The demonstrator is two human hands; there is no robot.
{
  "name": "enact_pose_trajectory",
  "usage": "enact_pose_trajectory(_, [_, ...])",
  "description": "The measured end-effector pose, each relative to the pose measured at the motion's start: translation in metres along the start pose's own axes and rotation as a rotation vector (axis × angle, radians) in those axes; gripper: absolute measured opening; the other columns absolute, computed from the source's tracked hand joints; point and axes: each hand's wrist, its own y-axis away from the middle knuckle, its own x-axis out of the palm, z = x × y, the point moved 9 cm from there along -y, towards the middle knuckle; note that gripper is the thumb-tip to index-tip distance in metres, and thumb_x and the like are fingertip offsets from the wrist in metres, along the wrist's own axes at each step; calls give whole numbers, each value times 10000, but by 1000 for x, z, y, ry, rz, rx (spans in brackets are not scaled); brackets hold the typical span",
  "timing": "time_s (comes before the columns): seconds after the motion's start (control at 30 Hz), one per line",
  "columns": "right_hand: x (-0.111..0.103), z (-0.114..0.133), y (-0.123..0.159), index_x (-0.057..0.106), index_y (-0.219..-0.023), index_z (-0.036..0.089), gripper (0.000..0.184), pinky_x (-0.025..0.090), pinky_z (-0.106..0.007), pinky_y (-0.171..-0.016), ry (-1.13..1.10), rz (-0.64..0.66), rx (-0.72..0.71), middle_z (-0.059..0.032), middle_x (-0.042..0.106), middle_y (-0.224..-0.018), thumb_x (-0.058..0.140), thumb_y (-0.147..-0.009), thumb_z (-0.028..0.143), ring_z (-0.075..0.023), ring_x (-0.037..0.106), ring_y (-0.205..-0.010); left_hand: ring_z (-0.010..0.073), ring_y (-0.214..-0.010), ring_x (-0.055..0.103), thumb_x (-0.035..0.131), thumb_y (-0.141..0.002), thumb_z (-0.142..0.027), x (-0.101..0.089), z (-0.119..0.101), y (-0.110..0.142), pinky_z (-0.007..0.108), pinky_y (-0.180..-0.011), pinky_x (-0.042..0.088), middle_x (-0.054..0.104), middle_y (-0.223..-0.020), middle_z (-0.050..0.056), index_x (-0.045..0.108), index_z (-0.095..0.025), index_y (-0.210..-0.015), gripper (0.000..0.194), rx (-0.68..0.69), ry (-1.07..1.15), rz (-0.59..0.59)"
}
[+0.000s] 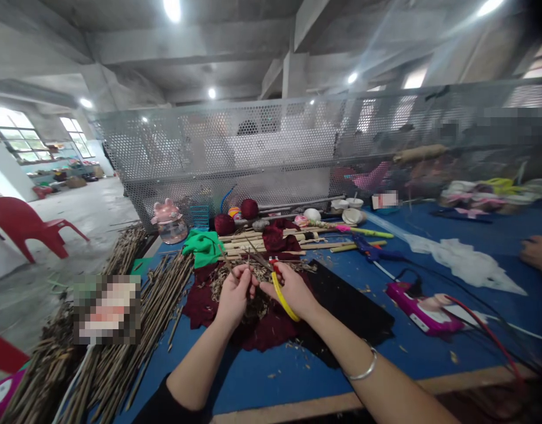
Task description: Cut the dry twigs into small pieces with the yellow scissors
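My left hand (235, 291) is closed, its fingertips pinching a thin brown twig (225, 259) that points up and away. Close beside it, my right hand (295, 290) wraps around pruning shears with a yellow handle (283, 297) and a bit of red near the pivot. Their dark blades reach toward the left fingertips, though whether they touch the twig I cannot tell. Under both hands, a heap of short twig clippings (218, 280) lies on a dark red cloth (271, 335). A black cloth (350, 306) spreads to the right.
Bundles of long sticks (151, 312) line the left. Behind the hands are a green cloth (202, 246), dark red yarn balls (249, 208) and pale rods. At right are a glue gun (377, 252), a purple power strip (423, 309) with cords, clear plastic and another person's hand (538, 252).
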Motion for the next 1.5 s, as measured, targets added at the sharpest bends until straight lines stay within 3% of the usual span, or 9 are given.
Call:
enact_pose_trajectory(0.2, [3,4,1,495,-916,196,314,405,-264,-702,119,9,-17,-37,536,-885,608,-687,379,-160,512,-798,68,-466,472,595,-713,-388,10,9,4,195,-492,380,510,-536,-49,511,-150,-860,292,-48,-25,67])
enact_pose_trajectory(0.37, [4,7,1,483,-923,184,342,390,-278,-723,186,31,-44,-51,522,-900,610,-682,392,-175,493,-826,79,-509,500,608,-701,-372,14,7,7,210,-527,403,559,-613,-23,520,-151,-838,275,-41,-13,69])
enact_pose_trajectory(0.57, [7,5,3,485,-914,201,322,379,-257,-645,175,58,7,-34,561,-825,601,-693,405,-168,516,-746,78,-464,487,620,-687,-374,19,11,8,212,-486,398,541,-588,-32,524,-156,-800,264,-69,-7,117])
enact_pose_trajectory(1.07, [2,-8,4,527,-726,200,274,317,-212,-508,217,41,66,-12,596,-642,588,-686,463,-139,522,-579,85,-462,504,570,-734,-393,7,12,5,199,-495,381,556,-512,-20,529,-140,-860,285,-29,-90,70])
enact_pose_trajectory(1.33, [0,4,3,481,-803,208,303,306,-218,-532,346,45,20,-17,585,-707,587,-682,464,-149,536,-611,84,-484,506,621,-686,-384,3,12,4,213,-510,413,581,-595,-17,532,-154,-820,280,-37,-9,24])
enact_pose_trajectory(1.5, [4,10,4,443,-847,207,314,345,-229,-594,295,55,-24,-32,578,-791,576,-698,450,-162,547,-704,82,-482,495,633,-672,-382,4,13,4,211,-504,413,565,-596,-22,559,-152,-826,287,-40,-36,30])
